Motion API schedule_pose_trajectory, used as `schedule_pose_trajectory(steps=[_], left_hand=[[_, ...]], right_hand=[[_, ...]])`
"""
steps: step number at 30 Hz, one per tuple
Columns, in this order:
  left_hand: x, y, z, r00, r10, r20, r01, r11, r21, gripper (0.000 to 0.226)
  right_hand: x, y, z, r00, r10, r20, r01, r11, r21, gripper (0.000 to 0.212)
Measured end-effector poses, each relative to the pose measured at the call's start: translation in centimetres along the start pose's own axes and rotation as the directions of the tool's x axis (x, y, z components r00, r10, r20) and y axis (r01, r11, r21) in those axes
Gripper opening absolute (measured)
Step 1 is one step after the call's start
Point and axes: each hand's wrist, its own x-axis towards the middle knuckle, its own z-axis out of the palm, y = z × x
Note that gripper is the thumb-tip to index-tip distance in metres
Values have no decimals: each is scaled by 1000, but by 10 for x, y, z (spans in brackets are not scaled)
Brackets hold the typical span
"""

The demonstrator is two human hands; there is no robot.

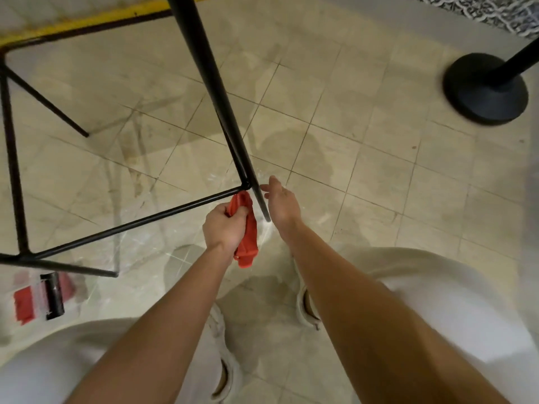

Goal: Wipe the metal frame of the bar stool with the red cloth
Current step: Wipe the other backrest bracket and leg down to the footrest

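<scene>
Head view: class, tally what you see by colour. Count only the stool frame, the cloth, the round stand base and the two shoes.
Black: 2, stool frame and stand base
Red: 1, cloth
White: 2, shoes
Total: 5

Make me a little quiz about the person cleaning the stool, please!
1. True or false: the left hand grips the red cloth.
2. What is the cloth's top end pressed near? A) the corner where the footrest bar meets the leg B) the yellow seat edge C) the round black base
3. Fill in: the right hand is open and holds ____.

Key: 1 true; 2 A; 3 nothing.
</scene>
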Motion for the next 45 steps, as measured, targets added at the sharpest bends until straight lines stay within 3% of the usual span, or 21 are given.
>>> schedule_pose_trajectory(steps=[6, 10, 12, 18, 28, 33, 39, 45], left_hand=[[-14, 16, -21, 976, 216, 7, -216, 976, -5, 12], [-6, 27, -24, 902, 429, -47, -412, 888, 206, 21], [-3, 29, -21, 892, 452, -28, -424, 854, 301, 23], [-2, 26, -15, 859, 513, -2, -489, 821, 295, 25], [16, 31, -12, 852, 517, -77, -446, 796, 409, 22], [12, 22, -17, 838, 538, -90, -439, 764, 474, 22], [23, -5, -57, 828, 545, -133, -405, 745, 529, 24], [31, -36, -118, 861, 458, -220, -295, 803, 518, 24]], right_hand=[[-16, -12, -1, 998, -63, -24, 63, 998, -9, 51], [-19, -16, -5, 996, -75, -42, 75, 997, 4, 51], [-18, -17, -9, 997, -73, -36, 73, 997, 6, 50], [-5, -16, -15, 996, -69, -57, 69, 998, 6, 49], [-5, -11, 3, 995, -100, -2, 100, 993, -56, 46], [-5, -8, 15, 992, -95, -79, 89, 994, -69, 28], [-16, -1, 30, 996, -63, -62, 55, 991, -121, 42], [-34, -9, 46, 993, -116, -13, 112, 980, -166, 42]])
